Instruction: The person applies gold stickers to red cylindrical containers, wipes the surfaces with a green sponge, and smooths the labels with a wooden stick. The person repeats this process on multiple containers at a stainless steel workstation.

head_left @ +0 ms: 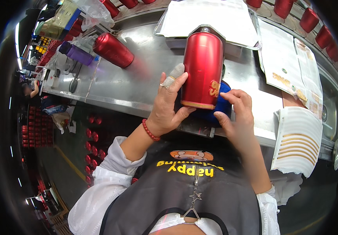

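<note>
My left hand (168,105) grips a tall red metal bottle (202,68) from its left side, holding it upright above the edge of a steel workbench (137,84). A gold band runs round the bottle's base and a gold mark sits low on its right side. My right hand (237,113) is at the bottle's lower right, fingers curled, pressing a blue cloth (220,105) that lies behind the bottle's base. A bandaged fingertip and a ring show on my left hand, with a red bead bracelet at the wrist.
A second red bottle (113,49) lies on its side at the bench's left, next to a purple object (76,53). A white sheet in a tray (210,17) sits behind. Gold-striped label sheets (299,139) hang at right. Red bottles line the back (309,19) and crates below left (35,131).
</note>
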`<act>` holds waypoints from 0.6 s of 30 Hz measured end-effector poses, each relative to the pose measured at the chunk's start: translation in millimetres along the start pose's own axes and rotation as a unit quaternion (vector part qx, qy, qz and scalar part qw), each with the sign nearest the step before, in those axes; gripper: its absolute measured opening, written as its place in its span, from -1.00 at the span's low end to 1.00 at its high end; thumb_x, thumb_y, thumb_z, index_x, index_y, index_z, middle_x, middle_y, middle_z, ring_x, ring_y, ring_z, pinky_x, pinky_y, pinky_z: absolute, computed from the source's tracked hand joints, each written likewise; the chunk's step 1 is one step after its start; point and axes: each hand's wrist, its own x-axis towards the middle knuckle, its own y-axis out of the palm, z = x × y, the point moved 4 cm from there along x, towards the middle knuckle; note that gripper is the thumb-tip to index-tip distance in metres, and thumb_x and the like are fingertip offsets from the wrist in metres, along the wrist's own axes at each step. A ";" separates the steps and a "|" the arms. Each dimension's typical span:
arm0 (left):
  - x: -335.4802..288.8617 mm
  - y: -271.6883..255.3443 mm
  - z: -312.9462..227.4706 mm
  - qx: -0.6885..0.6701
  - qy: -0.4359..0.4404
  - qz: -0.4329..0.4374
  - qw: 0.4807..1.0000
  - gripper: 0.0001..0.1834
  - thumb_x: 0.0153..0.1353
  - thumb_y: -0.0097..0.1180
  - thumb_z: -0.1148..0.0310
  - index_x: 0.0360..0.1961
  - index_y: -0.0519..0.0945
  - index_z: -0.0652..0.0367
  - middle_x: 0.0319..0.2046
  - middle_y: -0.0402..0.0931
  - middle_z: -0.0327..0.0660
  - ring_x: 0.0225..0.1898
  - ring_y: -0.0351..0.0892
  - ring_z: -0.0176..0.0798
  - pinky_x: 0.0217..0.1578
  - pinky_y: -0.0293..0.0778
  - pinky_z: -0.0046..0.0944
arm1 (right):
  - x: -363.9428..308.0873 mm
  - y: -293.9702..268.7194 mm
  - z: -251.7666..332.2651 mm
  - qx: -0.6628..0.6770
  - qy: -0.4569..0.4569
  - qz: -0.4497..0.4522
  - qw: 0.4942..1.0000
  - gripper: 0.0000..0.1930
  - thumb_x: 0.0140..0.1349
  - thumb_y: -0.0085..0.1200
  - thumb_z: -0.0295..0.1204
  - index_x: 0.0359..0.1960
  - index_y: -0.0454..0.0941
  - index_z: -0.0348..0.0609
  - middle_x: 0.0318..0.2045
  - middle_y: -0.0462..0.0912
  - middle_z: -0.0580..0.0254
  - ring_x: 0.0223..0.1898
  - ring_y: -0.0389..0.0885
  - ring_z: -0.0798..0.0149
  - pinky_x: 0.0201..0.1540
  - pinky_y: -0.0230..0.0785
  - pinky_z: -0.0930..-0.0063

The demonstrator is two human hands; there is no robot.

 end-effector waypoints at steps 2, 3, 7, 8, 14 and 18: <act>2.3 -3.9 -7.7 -0.008 -0.009 0.006 1.000 -0.12 0.19 0.33 0.10 0.44 0.21 0.22 0.35 0.30 0.13 0.39 0.29 0.14 0.45 -0.15 0.24 | -5.9 3.6 3.7 -0.048 -0.035 -0.003 0.998 -0.40 0.01 0.35 -0.53 0.17 0.49 -0.27 0.01 0.47 0.03 0.07 0.40 -0.09 0.17 0.28 0.08; 4.5 -3.4 -9.8 0.022 0.002 0.001 1.000 -0.11 0.19 0.34 0.10 0.44 0.21 0.23 0.34 0.30 0.13 0.38 0.29 0.14 0.45 -0.15 0.24 | -8.4 5.6 2.9 -0.053 -0.036 -0.003 0.998 -0.40 0.04 0.34 -0.52 0.19 0.47 -0.26 0.04 0.46 0.02 0.11 0.38 -0.09 0.20 0.26 0.08; 5.7 1.6 -4.7 0.050 0.022 0.006 0.998 -0.08 0.21 0.33 0.11 0.44 0.16 0.34 0.34 0.30 0.16 0.39 0.28 0.16 0.46 -0.18 0.22 | -6.9 9.0 6.6 -0.067 -0.047 -0.018 0.996 -0.35 0.01 0.34 -0.56 0.23 0.47 -0.24 0.05 0.46 0.02 0.12 0.39 -0.09 0.20 0.27 0.07; 1.1 3.0 -0.3 0.027 0.011 0.008 1.000 -0.08 0.23 0.31 0.10 0.44 0.15 0.36 0.34 0.30 0.16 0.39 0.28 0.16 0.45 -0.18 0.22 | -4.0 8.2 8.6 -0.070 -0.053 -0.027 0.996 -0.33 -0.03 0.35 -0.58 0.22 0.48 -0.24 0.04 0.47 0.03 0.09 0.40 -0.09 0.17 0.29 0.07; -6.4 3.9 13.6 -0.187 -0.090 0.007 0.978 -0.10 0.38 0.09 -0.05 0.46 0.10 0.42 0.40 0.22 0.16 0.44 0.20 0.06 0.45 -0.07 0.08 | -6.8 12.9 5.5 -0.070 -0.064 0.000 0.995 -0.35 0.08 0.30 -0.53 0.28 0.43 -0.24 0.09 0.44 0.01 0.16 0.34 -0.10 0.25 0.21 0.05; 2.0 11.8 14.8 -0.302 -0.158 0.003 0.940 -0.05 0.36 0.16 -0.02 0.47 0.03 0.45 0.43 0.13 0.16 0.46 0.13 0.02 0.43 0.01 -0.09 | -6.5 13.2 6.0 -0.072 -0.063 0.001 0.995 -0.36 0.08 0.30 -0.54 0.27 0.44 -0.23 0.08 0.44 0.03 0.16 0.34 -0.09 0.24 0.22 0.05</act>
